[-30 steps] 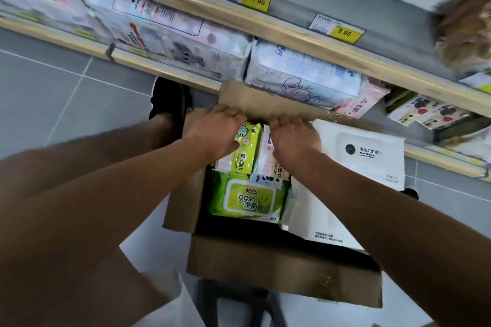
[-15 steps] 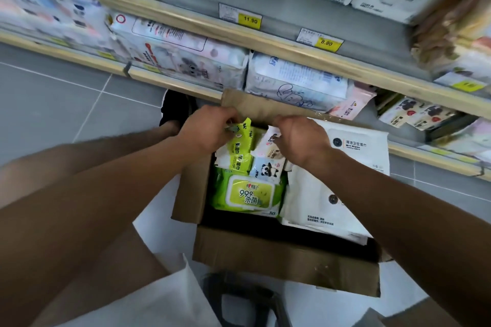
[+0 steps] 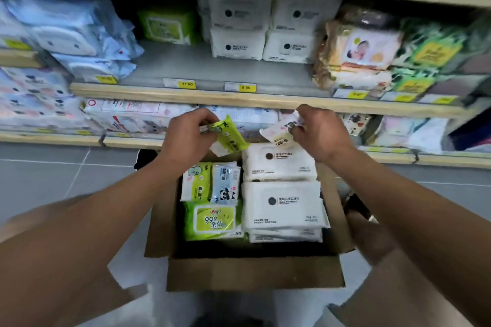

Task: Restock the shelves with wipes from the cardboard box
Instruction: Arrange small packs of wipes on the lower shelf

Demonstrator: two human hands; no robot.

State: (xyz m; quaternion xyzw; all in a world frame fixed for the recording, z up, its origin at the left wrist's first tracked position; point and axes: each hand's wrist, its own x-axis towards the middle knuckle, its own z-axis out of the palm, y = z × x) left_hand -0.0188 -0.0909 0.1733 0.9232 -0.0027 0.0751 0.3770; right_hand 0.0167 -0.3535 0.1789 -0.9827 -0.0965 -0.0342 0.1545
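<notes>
Above the open brown cardboard box packed with white, green and panda-print wipe packs: left hand pinching a small lime-green wipes pack, right hand gripping a small pale panda-print wipes pack.

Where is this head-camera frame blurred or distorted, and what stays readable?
Head view: motion blur smears the shelf packs at left and right; wide-angle bending curves the shelf edge. The cardboard box, its green pack and both hands, left and right, stay fairly sharp under even light.
</notes>
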